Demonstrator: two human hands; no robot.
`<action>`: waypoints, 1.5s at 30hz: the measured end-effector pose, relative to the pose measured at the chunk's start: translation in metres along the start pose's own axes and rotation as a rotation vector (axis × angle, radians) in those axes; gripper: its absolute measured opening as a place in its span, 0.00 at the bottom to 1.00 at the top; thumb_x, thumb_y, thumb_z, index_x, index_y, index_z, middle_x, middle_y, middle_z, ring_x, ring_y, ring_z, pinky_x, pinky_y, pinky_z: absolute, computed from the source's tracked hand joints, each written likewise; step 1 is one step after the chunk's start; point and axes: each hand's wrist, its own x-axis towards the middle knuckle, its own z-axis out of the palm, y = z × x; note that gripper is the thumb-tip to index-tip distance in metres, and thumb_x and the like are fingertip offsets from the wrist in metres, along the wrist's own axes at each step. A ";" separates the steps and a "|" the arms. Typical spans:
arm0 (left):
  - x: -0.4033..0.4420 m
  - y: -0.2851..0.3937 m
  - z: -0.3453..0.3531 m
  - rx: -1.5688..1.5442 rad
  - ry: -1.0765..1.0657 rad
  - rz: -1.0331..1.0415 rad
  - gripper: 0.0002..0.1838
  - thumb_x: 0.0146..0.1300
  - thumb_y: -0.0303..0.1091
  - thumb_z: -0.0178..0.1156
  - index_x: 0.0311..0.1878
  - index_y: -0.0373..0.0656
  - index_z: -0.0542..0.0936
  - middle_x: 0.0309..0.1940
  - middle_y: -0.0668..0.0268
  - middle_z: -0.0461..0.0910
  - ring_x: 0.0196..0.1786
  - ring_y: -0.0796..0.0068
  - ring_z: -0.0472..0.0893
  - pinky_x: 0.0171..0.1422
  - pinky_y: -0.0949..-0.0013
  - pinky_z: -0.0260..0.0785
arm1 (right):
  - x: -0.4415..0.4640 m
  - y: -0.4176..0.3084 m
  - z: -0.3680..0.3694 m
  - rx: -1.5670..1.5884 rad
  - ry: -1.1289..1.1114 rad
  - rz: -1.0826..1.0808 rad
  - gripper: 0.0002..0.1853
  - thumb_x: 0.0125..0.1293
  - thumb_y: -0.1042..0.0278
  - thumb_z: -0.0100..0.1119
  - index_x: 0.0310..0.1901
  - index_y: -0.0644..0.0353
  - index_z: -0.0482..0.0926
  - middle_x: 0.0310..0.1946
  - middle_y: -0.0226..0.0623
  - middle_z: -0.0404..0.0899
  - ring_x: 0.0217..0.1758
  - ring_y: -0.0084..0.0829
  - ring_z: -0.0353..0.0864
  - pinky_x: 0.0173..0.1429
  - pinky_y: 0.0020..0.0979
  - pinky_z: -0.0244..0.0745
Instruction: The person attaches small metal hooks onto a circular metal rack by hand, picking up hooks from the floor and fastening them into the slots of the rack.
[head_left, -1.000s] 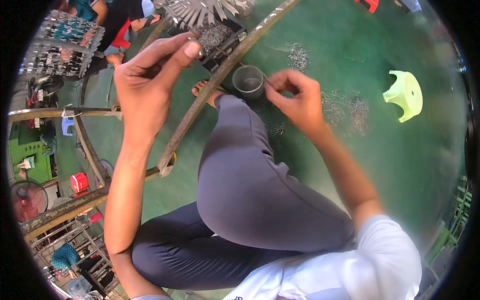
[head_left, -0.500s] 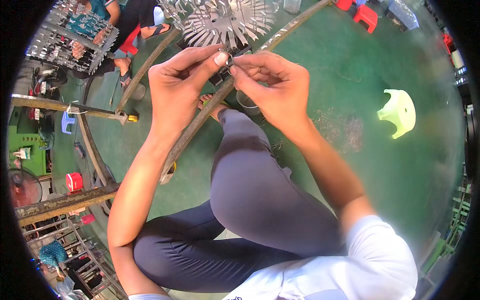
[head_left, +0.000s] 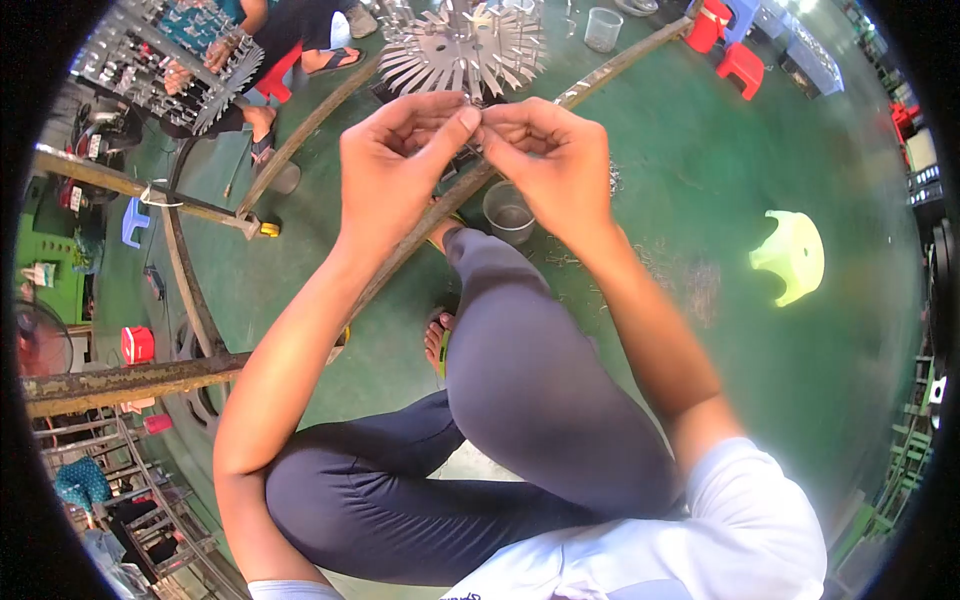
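My left hand (head_left: 405, 165) and my right hand (head_left: 560, 165) meet fingertip to fingertip in front of the metal rack. Each is closed in a pinch of thumb and forefinger. Between the tips shows a small metal piece (head_left: 476, 103), mostly covered by the fingers; its exact kind is too small to tell. Just beyond, a round slotted metal disc (head_left: 430, 52) has flat teeth around its rim, with small shiny metal parts hanging above it. Under my right wrist, a round clear tub (head_left: 510, 212) sits on the floor.
Long metal bars (head_left: 400, 245) cross the floor at an angle. A pale green stool (head_left: 795, 258) stands to the right, a red stool (head_left: 741, 69) at the upper right. Another person (head_left: 245, 40) sits at the upper left beside a similar rack (head_left: 165, 65).
My view has shifted, bringing more of the tub and my foot into sight. Both hands have drawn closer together, their fingertips now touching around the small metal piece.
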 end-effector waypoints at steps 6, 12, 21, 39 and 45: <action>0.007 -0.027 -0.008 0.228 -0.012 -0.010 0.12 0.68 0.32 0.72 0.50 0.34 0.89 0.40 0.65 0.90 0.41 0.83 0.85 0.50 0.74 0.78 | 0.033 0.008 0.005 -0.189 -0.024 -0.025 0.10 0.62 0.76 0.72 0.44 0.68 0.89 0.32 0.38 0.91 0.32 0.18 0.86 0.39 0.24 0.82; 0.022 -0.043 -0.002 0.217 0.024 0.099 0.11 0.68 0.32 0.71 0.48 0.34 0.89 0.38 0.62 0.91 0.39 0.80 0.87 0.48 0.72 0.79 | 0.044 0.016 0.008 -0.292 -0.004 -0.011 0.11 0.63 0.73 0.71 0.44 0.69 0.89 0.31 0.40 0.91 0.31 0.20 0.87 0.39 0.26 0.82; 0.030 -0.046 0.005 0.257 0.104 0.239 0.12 0.64 0.33 0.69 0.45 0.35 0.89 0.33 0.56 0.90 0.32 0.73 0.87 0.41 0.66 0.79 | 0.055 -0.033 0.015 -0.636 -0.092 -0.053 0.14 0.63 0.65 0.71 0.41 0.69 0.89 0.30 0.48 0.90 0.33 0.34 0.91 0.42 0.34 0.84; 0.069 -0.082 -0.010 -0.570 0.151 -0.665 0.40 0.73 0.51 0.60 0.76 0.30 0.63 0.61 0.49 0.81 0.54 0.59 0.86 0.55 0.58 0.82 | 0.113 -0.016 0.012 -0.699 -0.161 0.110 0.12 0.57 0.65 0.71 0.27 0.67 0.90 0.20 0.43 0.87 0.24 0.33 0.89 0.38 0.35 0.84; 0.089 -0.099 0.008 -0.869 0.061 -0.523 0.29 0.83 0.46 0.48 0.74 0.30 0.66 0.69 0.47 0.76 0.65 0.55 0.82 0.67 0.57 0.78 | 0.118 -0.010 0.015 -0.716 -0.120 0.097 0.12 0.58 0.64 0.72 0.30 0.66 0.91 0.21 0.40 0.88 0.23 0.29 0.88 0.37 0.34 0.83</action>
